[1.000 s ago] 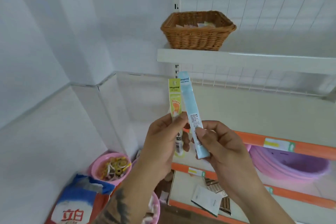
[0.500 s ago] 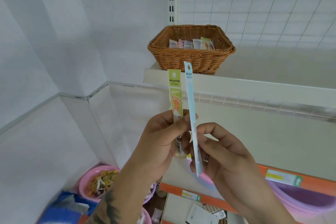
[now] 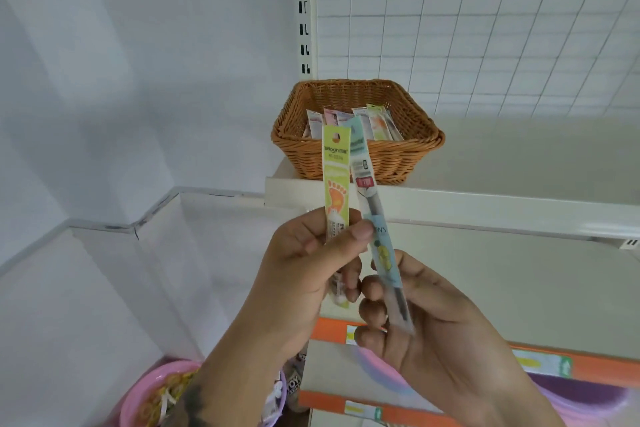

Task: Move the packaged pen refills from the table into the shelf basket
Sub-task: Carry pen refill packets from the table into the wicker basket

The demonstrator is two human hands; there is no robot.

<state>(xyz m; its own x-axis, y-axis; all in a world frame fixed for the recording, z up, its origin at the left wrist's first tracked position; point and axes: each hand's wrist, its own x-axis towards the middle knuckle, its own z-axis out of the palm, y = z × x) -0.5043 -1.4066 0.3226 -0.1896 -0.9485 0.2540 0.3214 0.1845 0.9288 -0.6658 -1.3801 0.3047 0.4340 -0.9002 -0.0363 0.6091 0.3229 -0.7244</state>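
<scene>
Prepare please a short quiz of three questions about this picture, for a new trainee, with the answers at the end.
1. True or false: the wicker basket on the white shelf already holds some packets.
2. Which hand holds the green packet? A. the left hand B. the right hand C. neither hand
3. Fill in the missing word: the blue packet is pinched in the ____ hand.

Key
1. True: several packets stand inside the basket.
2. A: the left hand pinches it between thumb and fingers.
3. Right: its fingers curl round the lower part of the packet.
</scene>
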